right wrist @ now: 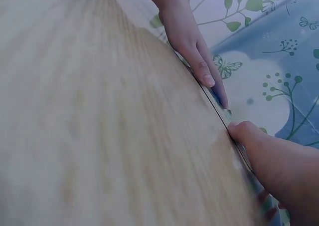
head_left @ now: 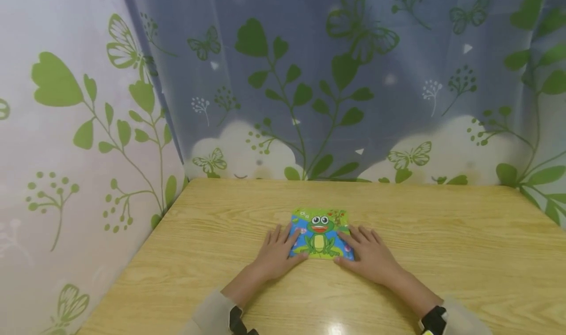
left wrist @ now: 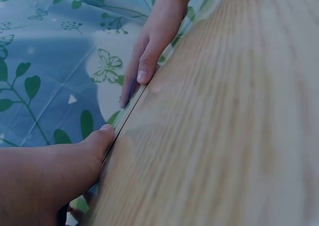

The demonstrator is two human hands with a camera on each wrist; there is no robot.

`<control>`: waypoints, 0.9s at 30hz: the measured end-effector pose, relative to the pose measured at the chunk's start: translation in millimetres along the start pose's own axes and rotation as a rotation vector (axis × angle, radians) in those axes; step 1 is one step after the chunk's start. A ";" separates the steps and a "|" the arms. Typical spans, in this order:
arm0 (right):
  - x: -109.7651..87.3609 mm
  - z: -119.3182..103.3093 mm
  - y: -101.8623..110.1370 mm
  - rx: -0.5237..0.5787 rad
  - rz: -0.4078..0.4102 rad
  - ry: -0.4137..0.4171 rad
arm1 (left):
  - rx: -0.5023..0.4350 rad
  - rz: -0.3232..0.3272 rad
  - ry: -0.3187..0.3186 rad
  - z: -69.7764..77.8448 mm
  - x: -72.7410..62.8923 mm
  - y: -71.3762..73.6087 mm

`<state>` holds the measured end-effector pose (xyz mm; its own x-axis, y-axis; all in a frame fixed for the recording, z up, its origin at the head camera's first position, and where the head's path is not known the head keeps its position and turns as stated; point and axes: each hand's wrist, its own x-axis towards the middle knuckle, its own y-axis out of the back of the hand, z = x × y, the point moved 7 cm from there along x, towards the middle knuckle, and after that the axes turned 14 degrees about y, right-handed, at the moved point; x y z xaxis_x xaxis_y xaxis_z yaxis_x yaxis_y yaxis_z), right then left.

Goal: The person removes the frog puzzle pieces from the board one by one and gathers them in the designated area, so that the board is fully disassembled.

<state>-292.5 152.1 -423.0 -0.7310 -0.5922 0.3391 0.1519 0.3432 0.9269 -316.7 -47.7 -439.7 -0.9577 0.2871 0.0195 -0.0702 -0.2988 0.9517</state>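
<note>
A flat square picture board (head_left: 319, 241) with a smiling green frog on a blue and green ground lies on the wooden table. My left hand (head_left: 276, 254) rests along its left side, fingers spread, index finger and thumb tip on the board. On the opposite side my right hand (head_left: 373, 256) lies in much the same way, index finger over the right edge and thumb at the lower corner. From the left wrist, only the board's thin edge shows between the left hand (left wrist: 65, 171) and right hand (left wrist: 159, 36). The right wrist view is similarly edge-on.
The light wood-grain table (head_left: 212, 212) reaches back to a blue-grey curtain (head_left: 287, 79) printed with leaves and butterflies. A pale curtain (head_left: 66, 143) hangs along the left side. Dark straps (head_left: 433, 320) sit on both wrists, over light sleeves.
</note>
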 end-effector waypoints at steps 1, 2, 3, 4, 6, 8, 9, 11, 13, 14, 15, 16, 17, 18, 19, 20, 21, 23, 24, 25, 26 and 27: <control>-0.5 -1.8 -0.1 0.000 0.002 0.002 | 0.000 0.000 0.000 -0.6 -1.8 0.1; -1.1 -3.0 -0.6 -0.001 0.003 0.000 | -0.001 0.001 -0.004 -0.5 -3.8 0.9; -1.7 -4.7 -0.6 0.000 0.006 0.000 | -0.001 0.002 -0.007 -0.5 -5.6 1.5; -2.3 -6.1 -0.8 0.002 0.009 -0.001 | 0.001 0.003 -0.010 -0.4 -7.3 2.1; -3.2 -9.3 -0.4 -0.003 0.014 0.000 | -0.004 0.003 -0.016 -0.2 -10.7 3.3; -3.9 -12.2 -0.2 -0.003 0.017 0.001 | -0.006 0.004 -0.020 -0.3 -13.8 4.0; -4.1 -13.5 0.3 -0.003 0.019 0.002 | -0.005 0.003 -0.019 -1.1 -14.8 3.6; -4.6 -15.9 0.8 -0.007 0.019 0.003 | -0.009 0.008 -0.023 -1.8 -17.0 4.0; -5.3 -18.1 0.8 -0.007 0.019 0.003 | -0.013 0.011 -0.028 -2.3 -19.2 4.3; -5.6 -19.1 0.6 -0.005 0.017 0.002 | -0.014 0.012 -0.029 -2.6 -20.2 4.4; -6.0 -20.3 0.7 -0.004 0.017 0.003 | -0.016 0.011 -0.029 -2.9 -21.2 4.7; -6.4 -21.3 0.5 -0.002 0.014 0.002 | -0.018 0.010 -0.029 -3.1 -22.4 5.0; -6.8 -22.2 0.1 0.000 0.012 0.002 | -0.019 0.008 -0.028 -3.4 -23.6 5.2; -7.1 -23.3 0.0 0.001 0.011 0.002 | -0.018 0.006 -0.026 -3.6 -24.6 5.3; -7.3 -24.4 -0.2 0.002 0.010 0.004 | -0.016 0.005 -0.023 -4.1 -25.7 5.7; -7.5 -25.4 -0.1 0.003 0.010 0.004 | -0.012 0.001 -0.020 -4.5 -26.7 5.6; -7.7 -26.3 -0.2 0.001 0.011 0.004 | -0.013 0.000 -0.018 -4.8 -27.8 5.9; -8.2 -28.0 -0.2 0.000 0.014 0.004 | -0.012 -0.001 -0.020 -4.6 -30.3 6.9; -8.5 -28.8 -0.2 0.002 0.014 0.003 | -0.014 -0.002 -0.021 -4.4 -31.7 7.7; -8.9 -29.5 -0.3 0.003 0.015 0.002 | -0.016 -0.001 -0.023 -4.2 -33.2 8.3; -9.3 -30.4 -0.3 0.004 0.015 0.001 | -0.017 -0.003 -0.024 -4.3 -34.7 8.7; -9.7 -31.5 -0.7 0.007 0.013 0.002 | -0.019 -0.003 -0.026 -4.4 -36.4 9.3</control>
<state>-264.6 134.6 -421.8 -0.7277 -0.5889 0.3515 0.1565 0.3563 0.9212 -283.6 -65.0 -432.9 -0.9500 0.3112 0.0250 -0.0782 -0.3148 0.9459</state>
